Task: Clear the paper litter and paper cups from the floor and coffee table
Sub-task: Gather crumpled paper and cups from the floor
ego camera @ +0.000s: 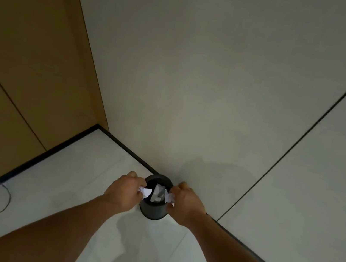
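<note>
White floor (64, 183), bin (152, 213), 2 hands (123, 191) (187, 205) gripping paper (146, 192)

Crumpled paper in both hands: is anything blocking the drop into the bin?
Nothing visible does. The left hand holds one paper wad and the right hand a second paper wad at the rim of the open black waste bin; only paper litter lies inside.

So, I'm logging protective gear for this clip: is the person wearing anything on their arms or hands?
No. Both forearms are bare to the frame edge, no sleeves showing. The left hand and right hand have no gloves, and no watch or bracelet is visible.
</note>
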Demonstrator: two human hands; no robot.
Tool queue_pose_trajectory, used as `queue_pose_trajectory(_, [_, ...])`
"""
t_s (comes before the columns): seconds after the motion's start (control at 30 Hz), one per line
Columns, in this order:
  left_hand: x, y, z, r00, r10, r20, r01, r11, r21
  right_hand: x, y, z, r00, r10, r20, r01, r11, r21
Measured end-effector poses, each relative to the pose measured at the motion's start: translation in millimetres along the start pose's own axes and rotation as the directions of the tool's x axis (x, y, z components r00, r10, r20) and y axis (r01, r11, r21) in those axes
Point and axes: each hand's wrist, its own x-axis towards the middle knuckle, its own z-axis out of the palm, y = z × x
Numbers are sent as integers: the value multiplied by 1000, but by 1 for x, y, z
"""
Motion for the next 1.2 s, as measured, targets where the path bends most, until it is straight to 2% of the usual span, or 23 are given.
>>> queue_pose_trajectory(0.27, [112, -31, 7, 990, 30, 138, -20, 997, -74, 101, 17, 6, 993, 83, 85, -82, 997, -9])
queue_pose_trajectory(0.47, [225, -94, 32, 964, 59, 257, -29, 992, -121, 206, 17, 39, 966, 223, 128, -237, 966, 102])
queue_pose_trajectory(0.63, [321, -131, 86, 941, 52, 335, 1, 988, -156, 299, 36, 94, 923, 329, 201, -365, 912, 187])
queue_pose_trajectory(0.83, [412, -174, 191, 895, 48, 443, 5, 993, -118, 384, 94, 196, 868, 429, 250, -484, 843, 236])
queue_pose_trajectory(0.93, [437, -193, 245, 832, 31, 553, 49, 991, -128, 404, 122, 248, 842, 455, 288, -526, 811, 256])
queue_pose_trajectory(1.03, [441, -204, 283, 755, 34, 655, 138, 968, -208, 403, 136, 286, 828, 468, 309, -553, 774, 309])
queue_pose_trajectory(1.1, [438, -209, 293, 732, -3, 682, 208, 953, -218, 398, 141, 298, 816, 470, 335, -566, 767, 303])
queue_pose_trajectory(1.2, [428, -212, 289, 726, -56, 686, 220, 963, -154, 386, 144, 297, 796, 483, 365, -589, 757, 283])
